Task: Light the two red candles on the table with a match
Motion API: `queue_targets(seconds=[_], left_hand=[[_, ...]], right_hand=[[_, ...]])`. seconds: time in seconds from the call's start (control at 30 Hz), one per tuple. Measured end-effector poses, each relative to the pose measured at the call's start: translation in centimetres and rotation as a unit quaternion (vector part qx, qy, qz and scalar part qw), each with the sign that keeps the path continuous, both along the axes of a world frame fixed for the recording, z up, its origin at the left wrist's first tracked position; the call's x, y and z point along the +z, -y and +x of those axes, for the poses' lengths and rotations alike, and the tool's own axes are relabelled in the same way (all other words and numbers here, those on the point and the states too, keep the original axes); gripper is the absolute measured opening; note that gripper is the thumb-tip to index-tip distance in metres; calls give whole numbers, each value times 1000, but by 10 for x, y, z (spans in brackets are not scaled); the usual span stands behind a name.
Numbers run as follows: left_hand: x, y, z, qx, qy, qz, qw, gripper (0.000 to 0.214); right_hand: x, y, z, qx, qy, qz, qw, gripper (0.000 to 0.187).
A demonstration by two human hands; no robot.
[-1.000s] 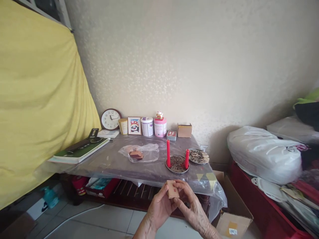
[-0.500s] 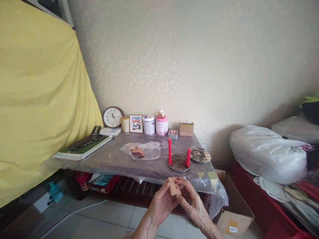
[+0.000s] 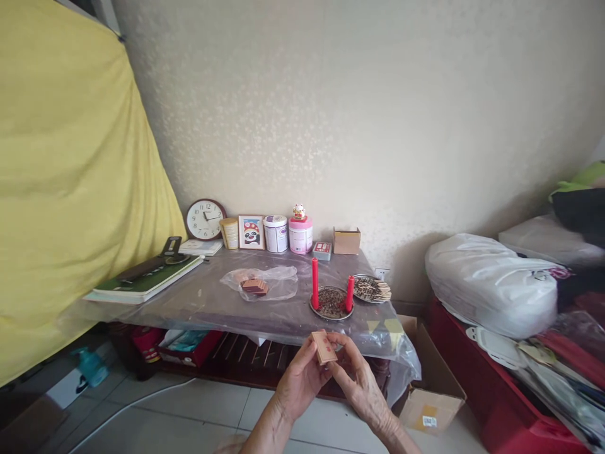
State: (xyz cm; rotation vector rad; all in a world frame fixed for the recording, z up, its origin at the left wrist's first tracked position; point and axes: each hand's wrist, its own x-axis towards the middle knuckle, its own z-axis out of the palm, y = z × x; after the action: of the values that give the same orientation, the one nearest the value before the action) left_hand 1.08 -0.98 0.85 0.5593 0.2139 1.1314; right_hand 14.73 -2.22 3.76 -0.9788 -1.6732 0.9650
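Observation:
In front of the table's near edge, a small pinkish matchbox [image 3: 324, 348] with red print is held up between my two hands. My left hand [image 3: 299, 379] grips its left side, with the thumb along the edge. From the right, my right hand [image 3: 359, 383] has its fingers and thumb closed at the box's other side; the fingertips are partly hidden behind it. Just beyond are two red candles, a taller one [image 3: 315, 285] and a shorter one [image 3: 350, 294], upright on a round metal plate [image 3: 331, 318] of dark bits.
Several similar boxes [image 3: 255, 287] lie on a clear plastic bag [image 3: 283, 277] on the table [image 3: 189, 312]. A second plate [image 3: 375, 287] holds matchsticks. Along the wall stand a clock [image 3: 207, 220], tins [image 3: 276, 234] and a small carton [image 3: 346, 241]. An open cardboard box [image 3: 431, 407] sits right, on the floor.
The view has shifted slightly to the right. Both hands still hold the matchbox, which has turned a little, and my right fingers have shifted at its side.

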Motion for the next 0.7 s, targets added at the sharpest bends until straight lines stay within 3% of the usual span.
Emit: queue_targets(seconds=[0.33, 0.7], left_hand=[[1, 2, 1, 11, -19, -1, 1000, 30], [0, 1, 2, 26, -33, 0, 999, 30]], right_hand=[[-6, 2, -4, -46, 4, -36, 998, 31], [-2, 3, -4, -52, 18, -35, 998, 26]])
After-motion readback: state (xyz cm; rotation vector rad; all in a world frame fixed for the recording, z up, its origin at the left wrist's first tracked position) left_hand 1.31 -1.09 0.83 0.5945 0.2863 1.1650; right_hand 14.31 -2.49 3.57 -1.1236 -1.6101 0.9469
